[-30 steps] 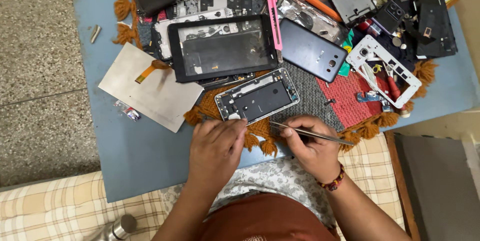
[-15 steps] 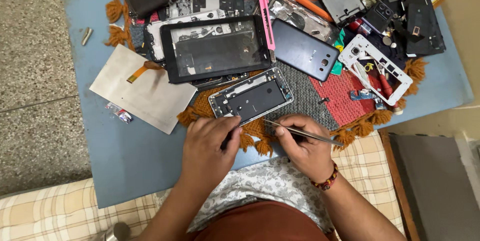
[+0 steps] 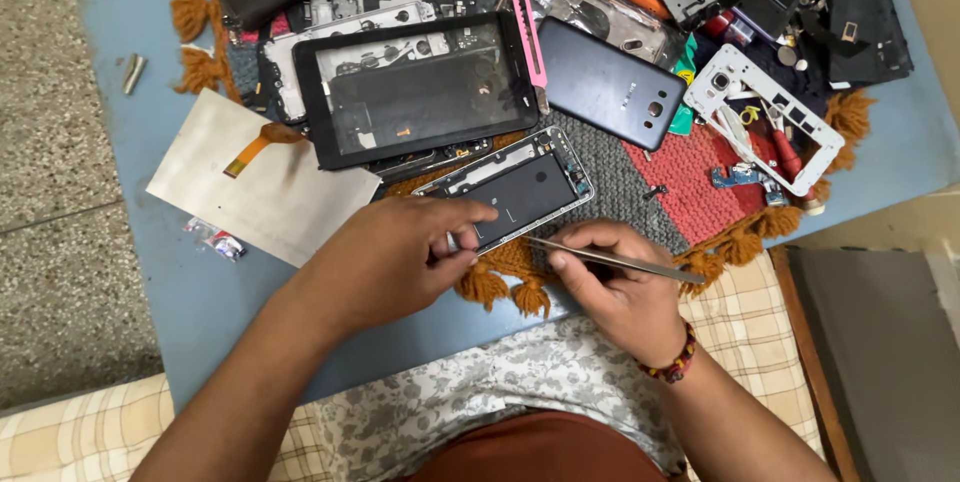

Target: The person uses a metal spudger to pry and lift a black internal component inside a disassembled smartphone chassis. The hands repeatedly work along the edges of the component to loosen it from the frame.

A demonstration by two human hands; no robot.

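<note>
An opened phone frame [image 3: 520, 187] with a dark inner panel lies on a knitted mat [image 3: 640, 177] with tassels. My left hand [image 3: 395, 252] rests on the frame's near left corner, fingers curled onto its edge. My right hand [image 3: 620, 287] grips slim metal tweezers [image 3: 620, 260], their tip pointing left toward the frame's near edge. A beaded bracelet circles my right wrist.
A black tablet shell [image 3: 415, 87], a dark blue phone back cover [image 3: 610, 82], a white phone frame [image 3: 765, 117], a pink cutter [image 3: 522, 2] and several other phone parts crowd the blue table [image 3: 200, 292]. A white sheet with an orange flex cable [image 3: 265, 182] lies left.
The view has shifted closer. My left hand has moved up onto the phone frame's near corner, and the tweezers' tip has come closer to the frame.
</note>
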